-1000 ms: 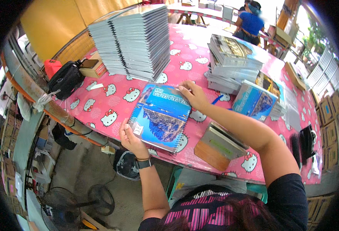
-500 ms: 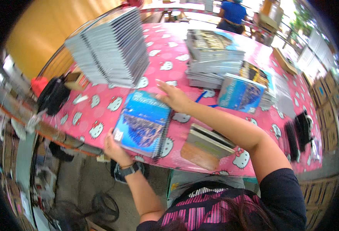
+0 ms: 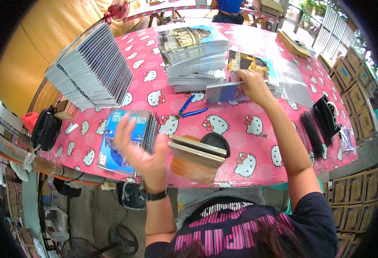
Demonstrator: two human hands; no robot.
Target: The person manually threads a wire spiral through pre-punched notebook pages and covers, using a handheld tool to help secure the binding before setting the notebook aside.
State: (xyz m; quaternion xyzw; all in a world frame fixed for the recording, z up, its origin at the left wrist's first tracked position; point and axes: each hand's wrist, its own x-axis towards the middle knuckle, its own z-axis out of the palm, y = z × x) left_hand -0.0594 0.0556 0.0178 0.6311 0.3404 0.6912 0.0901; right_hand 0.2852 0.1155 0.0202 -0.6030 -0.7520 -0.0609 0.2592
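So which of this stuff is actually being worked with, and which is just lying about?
In use:
- left hand over the blue spiral notebook
- right hand on a loose cover sheet
- stacks of notebooks

Lying about:
- blue pliers
- black bag
- black binding combs

On my worktop I count one spiral notebook lying flat, one pair of blue-handled pliers, one tall slanted stack of grey notebooks, two shorter printed-cover stacks, and one bundle of black binding combs.

Pink-clothed table, perhaps concrete floor
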